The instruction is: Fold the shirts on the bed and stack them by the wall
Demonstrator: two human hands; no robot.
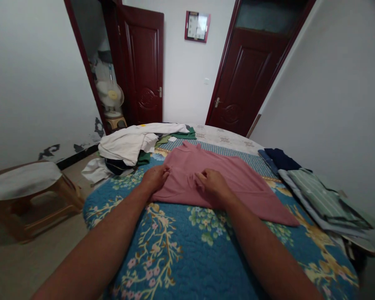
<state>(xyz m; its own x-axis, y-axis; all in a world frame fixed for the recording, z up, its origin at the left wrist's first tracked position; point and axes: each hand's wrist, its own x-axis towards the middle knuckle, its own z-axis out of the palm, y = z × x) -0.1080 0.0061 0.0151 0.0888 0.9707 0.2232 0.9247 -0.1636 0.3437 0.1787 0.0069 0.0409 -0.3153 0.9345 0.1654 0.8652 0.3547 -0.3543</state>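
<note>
A pink garment (234, 175) lies spread out on the blue floral bed cover (187, 254), its wide end toward the right. My left hand (155, 179) is at the garment's left edge, its fingers closed on the fabric. Over the middle of the cloth is my right hand (213, 181), with thumb and fingertips pinched together at the pink fabric, where small wrinkles show beside them.
White and dark clothes (125, 146) are heaped at the back left. Folded clothes (321, 196) are stacked along the right edge. A stool (28, 183) stands on the floor at the left. Two dark red doors and a wall clock (197, 26) are beyond.
</note>
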